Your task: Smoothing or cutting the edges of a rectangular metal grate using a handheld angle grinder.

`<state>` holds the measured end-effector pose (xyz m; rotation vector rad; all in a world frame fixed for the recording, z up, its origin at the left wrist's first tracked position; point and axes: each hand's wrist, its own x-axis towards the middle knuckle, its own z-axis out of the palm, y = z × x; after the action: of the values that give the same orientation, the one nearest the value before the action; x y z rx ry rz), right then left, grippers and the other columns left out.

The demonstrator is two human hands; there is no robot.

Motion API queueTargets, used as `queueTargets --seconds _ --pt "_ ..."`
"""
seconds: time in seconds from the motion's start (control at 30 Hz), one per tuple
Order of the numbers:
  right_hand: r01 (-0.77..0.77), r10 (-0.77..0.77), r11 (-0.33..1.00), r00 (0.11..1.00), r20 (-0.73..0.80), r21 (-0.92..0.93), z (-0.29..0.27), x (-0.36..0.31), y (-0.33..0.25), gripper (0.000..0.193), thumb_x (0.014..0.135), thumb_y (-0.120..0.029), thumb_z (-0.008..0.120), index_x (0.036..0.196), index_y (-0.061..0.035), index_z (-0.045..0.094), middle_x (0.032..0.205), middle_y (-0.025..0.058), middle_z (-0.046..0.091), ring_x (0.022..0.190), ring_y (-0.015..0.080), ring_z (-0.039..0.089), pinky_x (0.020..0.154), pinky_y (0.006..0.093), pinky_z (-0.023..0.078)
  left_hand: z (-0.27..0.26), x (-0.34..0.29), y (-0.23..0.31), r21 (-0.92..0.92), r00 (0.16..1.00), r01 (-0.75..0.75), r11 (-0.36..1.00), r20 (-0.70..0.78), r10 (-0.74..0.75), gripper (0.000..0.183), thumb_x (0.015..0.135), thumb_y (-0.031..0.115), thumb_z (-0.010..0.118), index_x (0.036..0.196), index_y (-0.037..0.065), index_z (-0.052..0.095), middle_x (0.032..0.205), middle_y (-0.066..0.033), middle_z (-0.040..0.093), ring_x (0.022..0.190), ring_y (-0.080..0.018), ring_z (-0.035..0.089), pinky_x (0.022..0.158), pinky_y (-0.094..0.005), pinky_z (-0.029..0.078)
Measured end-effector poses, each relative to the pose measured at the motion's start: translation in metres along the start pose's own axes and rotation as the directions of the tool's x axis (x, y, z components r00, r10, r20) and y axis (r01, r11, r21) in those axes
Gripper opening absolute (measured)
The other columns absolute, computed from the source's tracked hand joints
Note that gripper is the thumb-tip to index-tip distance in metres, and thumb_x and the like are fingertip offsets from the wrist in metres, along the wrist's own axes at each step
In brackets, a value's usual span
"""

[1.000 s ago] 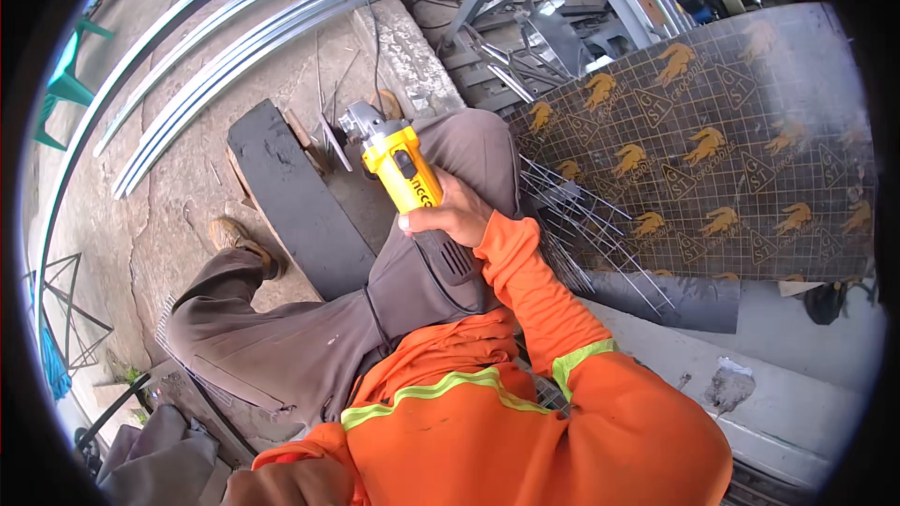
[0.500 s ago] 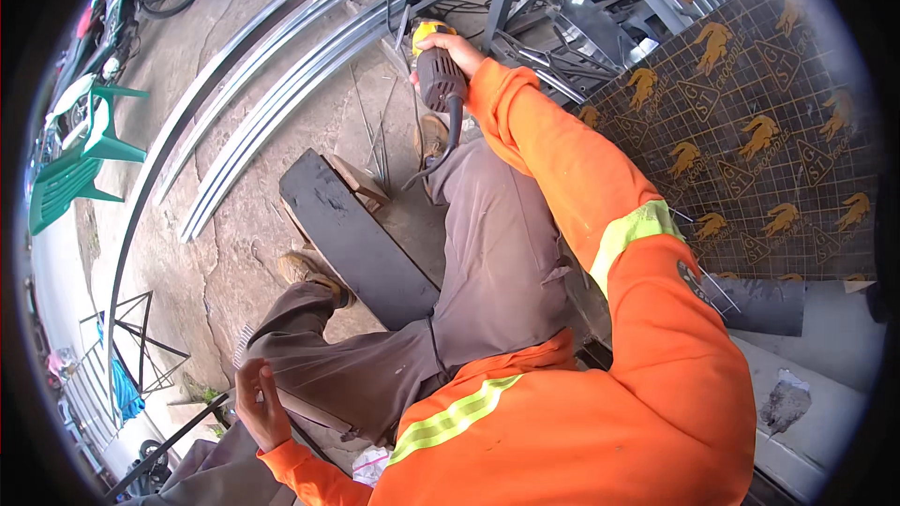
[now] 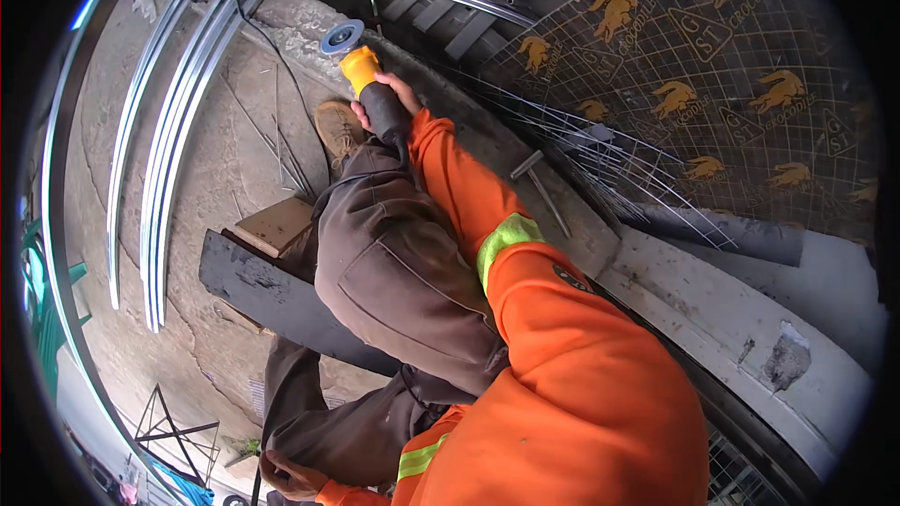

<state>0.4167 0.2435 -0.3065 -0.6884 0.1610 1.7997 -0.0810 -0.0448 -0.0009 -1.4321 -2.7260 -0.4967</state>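
Note:
My right hand (image 3: pixel 401 94) is wrapped round the dark body of a yellow angle grinder (image 3: pixel 360 68), held out past my right knee. Its grey disc (image 3: pixel 342 36) faces up at the far end, and the cord trails back along my forearm. My brown boot (image 3: pixel 338 127) stands just left of the grinder's body. Down at the lower left, my left hand (image 3: pixel 291 476) lies against my trouser leg, its fingers loosely extended and nothing visible in them.
Curved metal strips (image 3: pixel 169 197) lie on the concrete at left. A black board (image 3: pixel 281 292) with a wooden block (image 3: pixel 275 227) sits beside my legs. Thin metal rods (image 3: pixel 609 150) lie by a large patterned panel (image 3: pixel 750 131) at right. A T-shaped metal piece (image 3: pixel 544 189) rests nearer.
The view has swung right and forward. My right hand, still on the grinder, has turned so that the disc shows. My left hand has come down against my leg.

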Motion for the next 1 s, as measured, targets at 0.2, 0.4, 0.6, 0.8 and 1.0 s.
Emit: queueTargets --seconds 0.2,0.4,0.6,0.8,1.0 --pt "-0.221 0.071 0.614 0.971 -0.226 -0.758 0.005 -0.031 -0.016 0.065 0.078 -0.048 0.081 0.117 -0.0003 0.060 0.090 0.0165 0.068 0.067 0.0227 0.070 0.057 0.0352 0.058 -0.008 0.005 0.013 0.118 1.000 -0.021 0.993 0.004 0.021 0.045 0.100 0.046 0.059 0.117 0.006 0.071 0.114 -0.0104 0.072 0.102 -0.0260 0.068 0.086 -0.0361 0.052" --pt "-0.238 -0.382 -0.261 0.915 -0.126 -0.936 -0.021 -0.021 -0.065 0.076 0.062 -0.053 0.080 0.120 -0.0054 0.066 0.107 0.0162 0.071 0.103 0.0323 0.067 0.092 0.0389 0.052 -0.003 0.002 0.016 0.083 0.998 -0.047 0.995 0.034 0.045 0.043 0.100 0.044 0.060 0.115 0.005 0.072 0.110 -0.0114 0.073 0.098 -0.0265 0.068 0.085 -0.0371 0.052" --pt "-0.352 -0.686 -0.442 0.725 0.059 -0.825 -0.053 -0.049 -0.024 0.077 0.073 -0.050 0.074 0.134 -0.0060 0.054 0.123 0.0169 0.063 0.114 0.0391 0.057 0.098 0.0493 0.047 0.000 0.002 0.011 0.044 0.996 -0.088 0.995 -0.021 0.089 0.041 0.097 0.042 0.065 0.112 0.004 0.072 0.104 -0.0099 0.073 0.095 -0.0244 0.068 0.083 -0.0350 0.052" --pt "-0.332 -0.822 -0.470 0.502 0.269 -0.818 -0.061 -0.099 0.011 0.062 0.079 -0.024 0.070 0.137 -0.0111 0.052 0.135 0.0147 0.052 0.125 0.0392 0.048 0.104 0.0483 0.042 0.004 0.000 0.006 0.021 0.999 -0.039 0.999 0.012 0.039 0.042 0.097 0.046 0.064 0.112 0.008 0.073 0.107 -0.0084 0.074 0.095 -0.0246 0.069 0.083 -0.0361 0.051" --pt "-0.234 -0.836 -0.333 0.520 0.172 -0.913 -0.085 -0.248 0.037 0.033 0.082 -0.019 0.067 0.115 -0.0130 0.067 0.120 0.0115 0.063 0.111 0.0329 0.059 0.095 0.0450 0.047 0.000 -0.004 0.002 0.011 0.999 -0.045 0.999 -0.011 0.045 0.043 0.098 0.045 0.062 0.114 0.006 0.073 0.108 -0.0107 0.073 0.099 -0.0250 0.069 0.087 -0.0359 0.053"
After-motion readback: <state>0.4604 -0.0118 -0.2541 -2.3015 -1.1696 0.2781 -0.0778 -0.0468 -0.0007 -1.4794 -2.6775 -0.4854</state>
